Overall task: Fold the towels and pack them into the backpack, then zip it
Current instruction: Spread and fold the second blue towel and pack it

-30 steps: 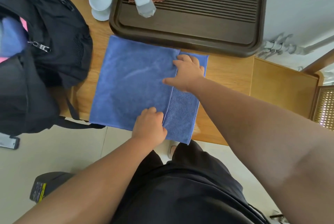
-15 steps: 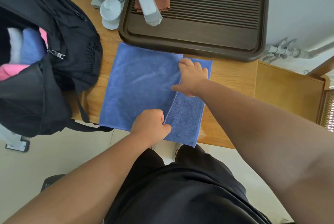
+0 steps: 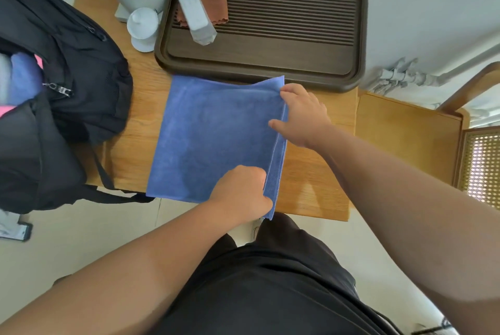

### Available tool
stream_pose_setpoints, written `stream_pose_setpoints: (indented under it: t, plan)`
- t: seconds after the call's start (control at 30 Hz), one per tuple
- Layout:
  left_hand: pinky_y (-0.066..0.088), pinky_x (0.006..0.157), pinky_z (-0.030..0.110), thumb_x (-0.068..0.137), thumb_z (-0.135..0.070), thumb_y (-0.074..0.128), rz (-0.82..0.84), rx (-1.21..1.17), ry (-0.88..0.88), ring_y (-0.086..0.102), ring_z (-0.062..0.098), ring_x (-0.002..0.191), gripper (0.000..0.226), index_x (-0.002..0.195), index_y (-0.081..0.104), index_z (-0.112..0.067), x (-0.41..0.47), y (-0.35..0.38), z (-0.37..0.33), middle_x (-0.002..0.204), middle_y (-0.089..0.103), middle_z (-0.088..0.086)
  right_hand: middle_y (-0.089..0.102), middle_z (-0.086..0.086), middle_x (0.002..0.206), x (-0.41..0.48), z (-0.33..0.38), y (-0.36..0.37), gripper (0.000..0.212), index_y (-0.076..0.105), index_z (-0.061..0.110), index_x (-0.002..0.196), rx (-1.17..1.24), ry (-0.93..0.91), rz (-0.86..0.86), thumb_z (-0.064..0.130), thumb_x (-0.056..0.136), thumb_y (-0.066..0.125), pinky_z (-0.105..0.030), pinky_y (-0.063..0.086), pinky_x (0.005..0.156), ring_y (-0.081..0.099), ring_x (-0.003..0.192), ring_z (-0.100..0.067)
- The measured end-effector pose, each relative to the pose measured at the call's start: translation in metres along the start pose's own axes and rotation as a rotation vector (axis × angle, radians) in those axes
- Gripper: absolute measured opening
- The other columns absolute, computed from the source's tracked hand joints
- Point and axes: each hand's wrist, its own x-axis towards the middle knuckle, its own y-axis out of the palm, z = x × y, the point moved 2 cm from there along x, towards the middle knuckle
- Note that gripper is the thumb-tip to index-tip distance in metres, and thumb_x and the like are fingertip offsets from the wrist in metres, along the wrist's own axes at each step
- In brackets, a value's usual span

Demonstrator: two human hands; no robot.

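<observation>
Bright, even daylight w/ soft shadows; wide-angle warp at edges, slight blur.

Bare table (image 3: 311, 177) lies right of the blue towel (image 3: 216, 140); the tea tray (image 3: 359, 37) blocks behind, the backpack (image 3: 81, 85) crowds left.

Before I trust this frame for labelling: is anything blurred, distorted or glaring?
Head view: the blue towel and both hands are fairly sharp; the backpack opening at the left edge is smeared; wide-angle bending stretches the forearms; a pale glare patch sits on the table near the towel.
</observation>
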Motion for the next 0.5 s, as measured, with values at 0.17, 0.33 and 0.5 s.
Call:
stream_pose_setpoints:
  t: [0.17, 0.33, 0.5]
  plan:
    - [0.040, 0.056, 0.025, 0.085, -0.017, 0.067, 0.116, -0.077, 0.012, 0.057, 0.017, 0.072, 0.024, 0.071, 0.048, -0.022, 0.021, 0.038, -0.001, 0.076, 0.058, -0.003, 0.024, 0.003, 0.157, 0.006, -0.016, 0.024, 0.070, 0.040, 0.007, 0.145, 0.034, 0.024, 0.153, 0.038, 0.089, 0.069, -0.040, 0.047, 0.102, 0.048, 0.127, -0.023]
    - [0.046, 0.062, 0.025, 0.087, -0.016, 0.066, 0.131, -0.091, -0.033, 0.060, 0.015, 0.076, 0.013, 0.080, 0.057, -0.021, 0.028, 0.049, 0.011, 0.084, 0.065, -0.003, 0.022, 0.004, 0.159, 0.009, -0.022, 0.037, 0.078, 0.036, 0.012, 0.150, -0.029, -0.016, 0.178, 0.039, 0.086, 0.072, -0.042, 0.043, 0.107, 0.039, 0.135, -0.026]
    - [0.046, 0.061, 0.023, 0.081, -0.020, 0.073, 0.085, -0.123, -0.029, 0.060, 0.012, 0.071, 0.017, 0.073, 0.058, -0.021, 0.023, 0.039, 0.007, 0.075, 0.063, -0.007, 0.022, 0.007, 0.157, 0.008, -0.024, 0.033, 0.073, 0.036, 0.016, 0.148, -0.130, -0.016, 0.133, 0.044, 0.088, 0.067, -0.049, 0.032, 0.111, 0.032, 0.137, -0.027]
